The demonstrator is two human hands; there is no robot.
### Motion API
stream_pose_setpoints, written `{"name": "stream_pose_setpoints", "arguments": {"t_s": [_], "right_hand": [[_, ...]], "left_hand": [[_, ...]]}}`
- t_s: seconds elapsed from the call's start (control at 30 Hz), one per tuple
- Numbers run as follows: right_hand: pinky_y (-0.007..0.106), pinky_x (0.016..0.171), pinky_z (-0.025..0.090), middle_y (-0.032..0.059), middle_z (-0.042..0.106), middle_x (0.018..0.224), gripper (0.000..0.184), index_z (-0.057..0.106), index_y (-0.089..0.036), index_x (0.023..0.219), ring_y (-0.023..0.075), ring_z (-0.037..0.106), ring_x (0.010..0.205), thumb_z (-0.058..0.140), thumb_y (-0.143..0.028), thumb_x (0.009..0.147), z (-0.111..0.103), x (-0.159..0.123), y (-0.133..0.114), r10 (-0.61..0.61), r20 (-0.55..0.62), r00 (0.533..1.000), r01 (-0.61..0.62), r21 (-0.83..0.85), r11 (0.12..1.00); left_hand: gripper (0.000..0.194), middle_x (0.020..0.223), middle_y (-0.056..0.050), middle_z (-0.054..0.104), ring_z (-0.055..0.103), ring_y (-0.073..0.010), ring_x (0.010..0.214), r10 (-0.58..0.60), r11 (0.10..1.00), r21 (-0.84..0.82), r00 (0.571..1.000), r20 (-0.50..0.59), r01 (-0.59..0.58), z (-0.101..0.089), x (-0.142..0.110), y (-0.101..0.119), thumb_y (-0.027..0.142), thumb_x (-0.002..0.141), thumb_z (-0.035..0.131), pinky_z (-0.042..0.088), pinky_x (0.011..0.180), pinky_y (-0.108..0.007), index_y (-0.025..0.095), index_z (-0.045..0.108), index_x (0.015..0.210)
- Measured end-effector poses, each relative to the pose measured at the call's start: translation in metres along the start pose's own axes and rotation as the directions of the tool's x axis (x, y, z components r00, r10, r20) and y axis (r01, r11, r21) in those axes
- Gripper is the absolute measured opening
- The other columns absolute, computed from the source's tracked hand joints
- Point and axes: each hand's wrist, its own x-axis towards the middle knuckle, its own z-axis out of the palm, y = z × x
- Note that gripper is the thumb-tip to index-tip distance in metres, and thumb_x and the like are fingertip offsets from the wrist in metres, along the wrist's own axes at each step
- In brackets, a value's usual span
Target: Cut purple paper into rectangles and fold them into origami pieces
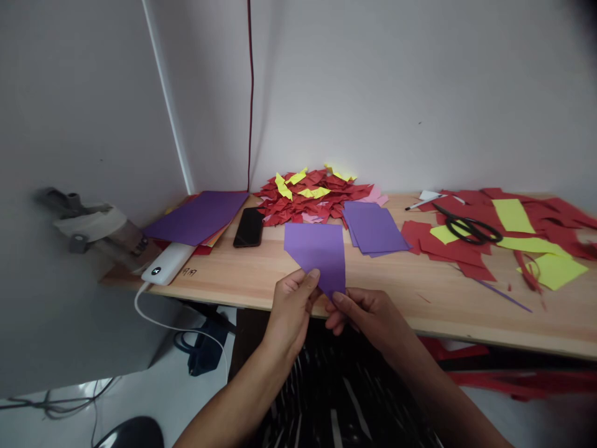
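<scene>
A purple paper sheet point(318, 250) is held up over the front edge of the wooden table point(401, 286). My left hand point(293, 306) pinches its lower left edge between thumb and fingers. My right hand point(365, 313) grips the sheet's bottom tip from the right, fingers curled. Both hands sit close together just in front of the table edge, above my lap.
A pile of folded red and yellow paper pieces point(313, 196) lies at the back, a stack of purple squares point(372, 228) beside it. A black phone point(249, 227), a white power bank point(168, 264) with cable and large purple sheets point(198, 215) lie left. Black scissors point(469, 226), a pen point(421, 203) and red and yellow scraps lie right.
</scene>
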Motion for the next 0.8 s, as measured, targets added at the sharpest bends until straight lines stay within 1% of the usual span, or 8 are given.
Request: {"name": "stream_pose_setpoints", "arguments": {"t_s": [0.13, 0.4, 0.47, 0.53, 0.63, 0.67, 0.73, 0.8], "right_hand": [[0.028, 0.058, 0.051, 0.0043, 0.074, 0.066, 0.038, 0.066, -0.018, 0.075, 0.0159, 0.068, 0.056, 0.057, -0.053, 0.086, 0.001, -0.001, 0.0, -0.019, 0.015, 1.0, 0.019, -0.035, 0.999], [0.03, 0.06, 0.052, 0.0048, 0.074, 0.066, 0.04, 0.067, -0.018, 0.074, 0.017, 0.068, 0.057, 0.054, -0.053, 0.088, 0.003, -0.001, 0.004, -0.029, 0.015, 0.999, 0.03, -0.11, 0.993], [0.03, 0.06, 0.052, 0.005, 0.074, 0.066, 0.039, 0.067, -0.019, 0.074, 0.0172, 0.068, 0.057, 0.053, -0.052, 0.088, 0.002, -0.001, 0.004, -0.034, 0.018, 0.999, 0.035, -0.11, 0.993], [0.03, 0.06, 0.053, 0.005, 0.074, 0.066, 0.038, 0.066, -0.019, 0.075, 0.017, 0.068, 0.057, 0.054, -0.052, 0.088, 0.002, 0.0, 0.004, -0.039, 0.015, 0.999, 0.04, -0.095, 0.995], [0.03, 0.06, 0.053, 0.0052, 0.074, 0.066, 0.038, 0.066, -0.018, 0.076, 0.0165, 0.068, 0.056, 0.053, -0.052, 0.087, 0.003, 0.001, 0.004, -0.043, 0.0, 0.999, 0.043, -0.073, 0.996], [0.03, 0.06, 0.053, 0.0052, 0.074, 0.066, 0.038, 0.066, -0.018, 0.076, 0.0164, 0.068, 0.056, 0.053, -0.052, 0.087, 0.004, 0.002, 0.004, -0.044, -0.003, 0.999, 0.044, -0.067, 0.997], [0.029, 0.059, 0.053, 0.0048, 0.073, 0.066, 0.039, 0.066, -0.018, 0.075, 0.0161, 0.067, 0.056, 0.053, -0.053, 0.086, 0.006, 0.002, 0.005, -0.052, 0.001, 0.999, 0.052, -0.061, 0.997], [0.028, 0.058, 0.052, 0.0043, 0.073, 0.065, 0.039, 0.064, -0.019, 0.071, 0.0157, 0.067, 0.055, 0.052, -0.053, 0.087, 0.008, 0.001, 0.004, -0.051, 0.025, 0.998, 0.053, -0.076, 0.996]], "left_hand": [[0.021, 0.074, -0.003, 0.068, 0.06, -0.0108, 0.067, 0.051, 0.998, -0.024, 0.998, -0.024, -0.051, -0.001, 0.006, -0.001, 0.034, 0.082, 0.07, 0.046, 0.072, -0.023, 0.012, 0.072, 0.081], [0.023, 0.074, -0.003, 0.068, 0.062, -0.0114, 0.065, 0.114, 0.992, -0.049, 0.989, -0.092, -0.119, -0.009, 0.021, 0.011, 0.034, 0.077, 0.075, 0.047, 0.068, -0.024, 0.012, 0.069, 0.078], [0.023, 0.077, -0.004, 0.068, 0.061, -0.0112, 0.066, 0.108, 0.992, -0.054, 0.99, -0.088, -0.113, -0.008, 0.019, 0.01, 0.035, 0.079, 0.073, 0.047, 0.066, -0.023, 0.013, 0.069, 0.081], [0.024, 0.074, -0.003, 0.067, 0.059, -0.0099, 0.061, 0.08, 0.995, -0.051, 0.995, -0.059, -0.083, -0.005, 0.014, 0.006, 0.036, 0.081, 0.071, 0.046, 0.061, -0.022, 0.013, 0.068, 0.083], [0.027, 0.06, 0.001, 0.058, 0.048, -0.0074, 0.047, -0.014, 0.999, -0.032, 1.0, 0.011, 0.015, 0.0, 0.004, -0.003, 0.039, 0.082, 0.07, 0.039, 0.049, -0.021, 0.013, 0.064, 0.075], [0.029, 0.056, 0.002, 0.055, 0.045, -0.0068, 0.044, -0.033, 0.999, -0.028, 0.999, 0.013, 0.033, 0.001, 0.002, -0.006, 0.04, 0.082, 0.069, 0.036, 0.046, -0.021, 0.014, 0.062, 0.073], [0.03, 0.054, 0.003, 0.053, 0.044, -0.0066, 0.044, -0.036, 0.999, -0.022, 0.999, -0.019, 0.035, 0.001, 0.001, -0.009, 0.04, 0.081, 0.07, 0.035, 0.044, -0.02, 0.014, 0.06, 0.069], [0.027, 0.057, 0.002, 0.057, 0.049, -0.0073, 0.049, 0.007, 1.0, -0.022, 0.998, -0.067, -0.009, -0.001, 0.005, -0.009, 0.037, 0.079, 0.073, 0.038, 0.048, -0.02, 0.014, 0.062, 0.07]]}}
